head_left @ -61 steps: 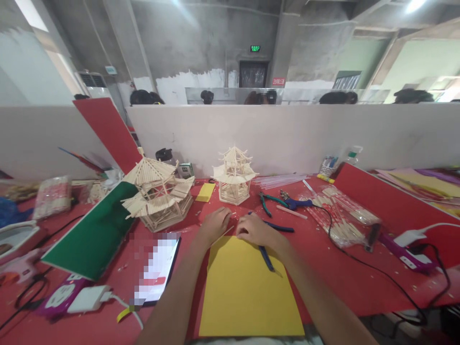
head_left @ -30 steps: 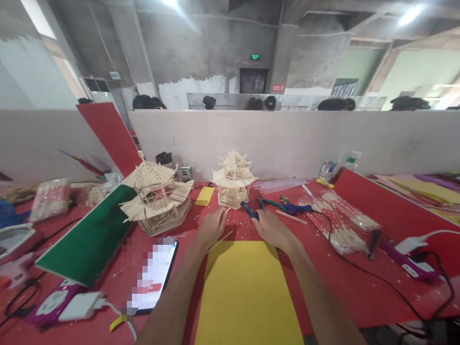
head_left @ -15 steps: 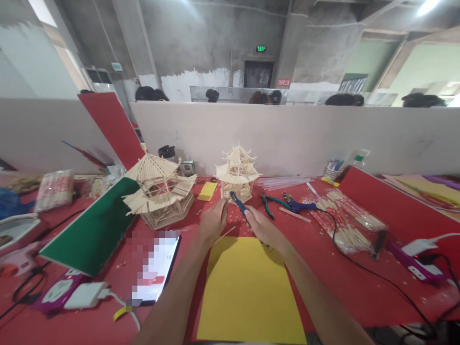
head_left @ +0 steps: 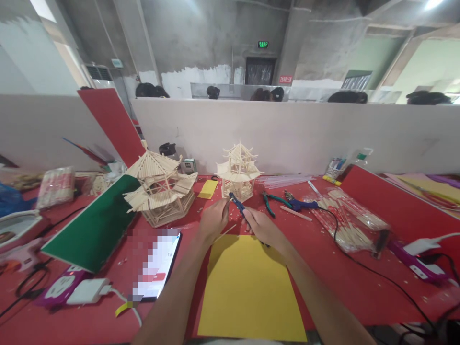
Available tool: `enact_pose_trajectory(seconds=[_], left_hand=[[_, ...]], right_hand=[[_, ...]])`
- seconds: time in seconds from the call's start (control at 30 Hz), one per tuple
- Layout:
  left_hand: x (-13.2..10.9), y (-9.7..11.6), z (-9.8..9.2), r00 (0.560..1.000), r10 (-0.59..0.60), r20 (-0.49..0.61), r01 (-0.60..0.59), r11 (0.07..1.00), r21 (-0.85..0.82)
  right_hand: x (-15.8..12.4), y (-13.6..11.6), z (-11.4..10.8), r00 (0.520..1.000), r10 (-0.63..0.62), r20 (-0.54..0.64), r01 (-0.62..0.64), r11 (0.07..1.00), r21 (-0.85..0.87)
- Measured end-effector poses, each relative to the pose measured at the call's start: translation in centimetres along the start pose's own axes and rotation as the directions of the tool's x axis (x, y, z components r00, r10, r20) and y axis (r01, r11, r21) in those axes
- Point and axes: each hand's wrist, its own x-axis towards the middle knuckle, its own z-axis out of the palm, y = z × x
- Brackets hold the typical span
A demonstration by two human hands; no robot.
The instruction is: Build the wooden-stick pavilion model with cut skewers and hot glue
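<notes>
My right hand [head_left: 265, 227] is closed around dark blue pliers [head_left: 237, 203], whose jaws point up and left toward my left fingertips. My left hand [head_left: 214, 218] is pinched right beside those jaws, on what looks like the end of a thin wooden stick, mostly hidden by the fingers. Another thin wooden stick [head_left: 227, 230] shows just below the left hand, by the top edge of a yellow sheet [head_left: 251, 287]. Directly beyond both hands stands a small tiered stick pavilion [head_left: 239, 168]. A larger stick pavilion [head_left: 158, 187] stands to the left.
Teal-handled pliers [head_left: 268, 203] and a blue glue gun [head_left: 302, 204] lie right of my hands, near bagged sticks [head_left: 345, 225]. A phone [head_left: 161, 266], a green board [head_left: 93, 227] and a purple power strip [head_left: 61, 287] are left. A pale partition [head_left: 287, 136] closes the back.
The view has shifted slightly. Both hands stay close together, and the pliers' jaws sit about the same distance from my left fingertips.
</notes>
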Motion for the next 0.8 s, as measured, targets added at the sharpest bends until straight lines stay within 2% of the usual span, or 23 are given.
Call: enact_pose_trajectory(seconds=[0.53, 0.8], left_hand=[[0.06, -0.14, -0.19, 1.000, 0.006, 0.018, -0.006, 1.000, -0.002], [0.13, -0.16, -0.33, 0.999, 0.008, 0.043, -0.009, 0.999, 0.034]], right_hand=[[-0.23, -0.74, -0.44, 0.998, -0.062, -0.020, 0.060, 0.994, -0.091], [-0.20, -0.39, -0.35, 0.998, -0.054, -0.015, 0.052, 0.996, -0.068]])
